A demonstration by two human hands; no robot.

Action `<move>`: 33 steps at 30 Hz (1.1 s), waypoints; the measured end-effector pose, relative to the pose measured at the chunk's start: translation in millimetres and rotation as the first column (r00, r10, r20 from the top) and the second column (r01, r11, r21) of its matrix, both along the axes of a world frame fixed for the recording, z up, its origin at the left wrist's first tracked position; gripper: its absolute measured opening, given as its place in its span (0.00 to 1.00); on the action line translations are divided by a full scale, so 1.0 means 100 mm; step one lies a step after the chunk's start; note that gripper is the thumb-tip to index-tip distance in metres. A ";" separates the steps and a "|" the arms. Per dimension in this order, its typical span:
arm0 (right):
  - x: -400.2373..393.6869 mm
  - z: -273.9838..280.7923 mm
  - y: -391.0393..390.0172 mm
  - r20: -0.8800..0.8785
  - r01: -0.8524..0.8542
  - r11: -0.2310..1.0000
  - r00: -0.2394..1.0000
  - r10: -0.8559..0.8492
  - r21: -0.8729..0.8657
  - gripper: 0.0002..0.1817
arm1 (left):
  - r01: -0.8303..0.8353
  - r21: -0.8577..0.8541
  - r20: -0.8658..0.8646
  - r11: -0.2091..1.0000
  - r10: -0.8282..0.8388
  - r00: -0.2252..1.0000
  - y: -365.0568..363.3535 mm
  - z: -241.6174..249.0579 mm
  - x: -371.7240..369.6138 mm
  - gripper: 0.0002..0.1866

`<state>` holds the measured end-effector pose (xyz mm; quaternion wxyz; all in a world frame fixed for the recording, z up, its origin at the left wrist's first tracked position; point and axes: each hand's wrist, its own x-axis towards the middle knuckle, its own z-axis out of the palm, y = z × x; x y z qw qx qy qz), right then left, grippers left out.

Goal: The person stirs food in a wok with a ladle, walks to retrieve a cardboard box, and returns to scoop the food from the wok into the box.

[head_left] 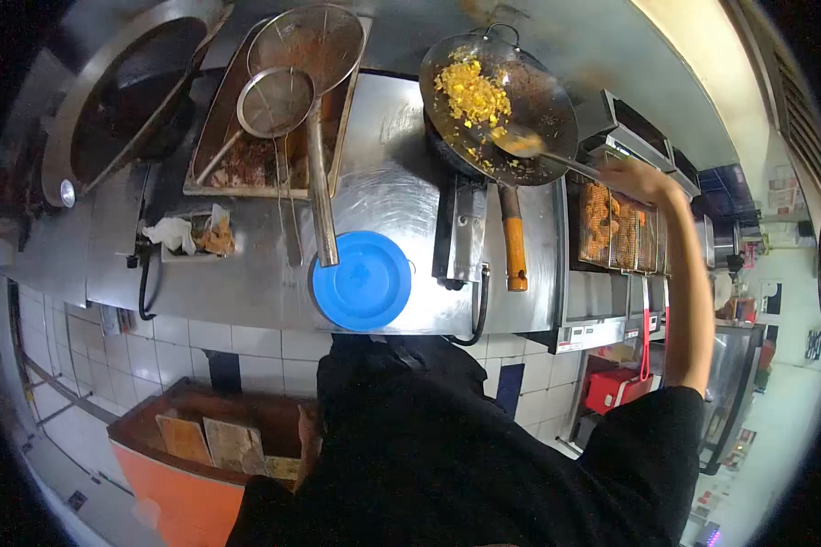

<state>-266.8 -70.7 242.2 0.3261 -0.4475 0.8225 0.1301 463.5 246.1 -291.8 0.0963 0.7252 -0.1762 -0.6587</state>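
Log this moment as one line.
right hand: grips ladle over wok | yellow food: in wok | left hand: low, grip unclear | blue bowl: on steel counter

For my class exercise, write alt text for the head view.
A person's right hand holds a ladle in a wok of yellow food over a steel counter. A blue bowl sits near the counter's front edge; two strainers rest over a tray.

Light falls moderately bright on the near steel counter (388,137), leaving streaky glare; the far left stays dim. The ladle (520,141) is motion-blurred. Fisheye distortion bends the edges, perhaps hiding detail in black corners.
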 end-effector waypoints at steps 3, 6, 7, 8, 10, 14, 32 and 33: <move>0.09 -0.74 -0.10 0.314 0.269 0.924 0.932 -0.179 -0.272 0.21 | 0.496 0.009 0.544 0.868 -0.421 0.726 -0.19 0.08 0.08 0.23; 0.12 -1.32 -0.14 0.281 0.183 0.849 0.959 -0.042 -0.496 0.24 | 0.467 -0.548 0.528 0.694 -0.145 0.837 -0.59 0.86 -0.16 0.19; 0.11 -1.48 -0.11 0.204 0.100 0.811 0.979 0.024 -0.577 0.25 | 0.451 -0.614 0.506 0.647 -0.115 0.854 -0.73 1.17 -0.27 0.19; 0.06 -1.67 -0.03 -0.012 -0.087 0.699 0.994 0.112 -0.710 0.25 | 0.434 -0.675 0.482 0.596 -0.090 0.872 -0.86 1.47 -0.41 0.18; 0.30 -1.40 0.19 -0.179 -0.174 0.712 0.981 0.070 -0.681 0.24 | 0.416 -0.696 0.481 0.585 -0.051 0.875 -1.10 2.10 -0.74 0.18; 0.22 -1.19 0.46 -0.487 -0.406 0.689 0.869 0.088 -0.601 0.29 | 0.425 -0.736 0.519 0.527 0.036 0.854 -1.17 2.07 -0.92 0.17; -0.08 -1.00 0.41 -0.280 -0.280 0.774 0.950 0.138 -0.568 0.29 | 0.755 -0.273 0.886 0.596 -0.150 0.438 -0.07 -0.25 0.01 0.20; -0.12 -0.79 0.53 -0.254 -0.263 0.765 0.958 0.135 -0.587 0.26 | 0.749 -0.274 0.884 0.603 -0.148 0.443 -0.03 -0.20 0.00 0.20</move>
